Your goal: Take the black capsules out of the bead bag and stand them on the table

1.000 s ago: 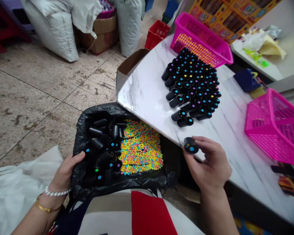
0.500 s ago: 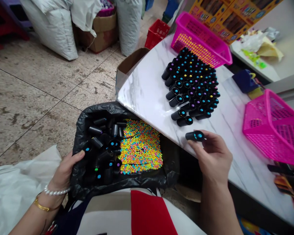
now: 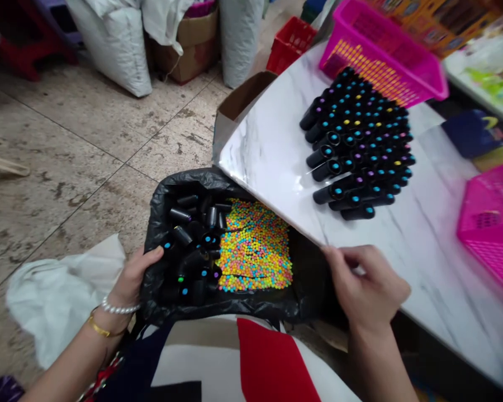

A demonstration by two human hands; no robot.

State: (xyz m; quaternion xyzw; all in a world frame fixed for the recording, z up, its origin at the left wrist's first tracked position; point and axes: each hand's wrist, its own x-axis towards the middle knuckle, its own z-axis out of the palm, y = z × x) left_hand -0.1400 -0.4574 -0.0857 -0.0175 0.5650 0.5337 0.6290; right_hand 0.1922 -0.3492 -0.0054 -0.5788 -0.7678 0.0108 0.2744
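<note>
So the two hands are working well apart here: the left hand is clamping the near-left rim of a bin lined with crinkly black plastic, thumb hooking over the edge, and that wrist is wearing a pearl bracelet and a gold bangle. The right hand is hovering around the table's near edge, thumb and forefinger coming together at the tips; I honestly can't tell if it's pinching anything or if it's touching the edge. Inside the bin, loose black cylinders are lying jumbled on the left, several showing blue, green or purple dots on their ends, while a bed of tiny multicoloured balls is filling the middle. The white marbled table is overlapping the bin's far-right corner, and a tight cluster of dotted black cylinders is standing on it, dots facing up. Behind that cluster a pink basket is sitting, with a second pink basket resting over to the right. Further out, an open cardboard box is standing by the table corner, a red crate is sitting beyond it, and a crumpled white sheet is lying on the floor at left.
</note>
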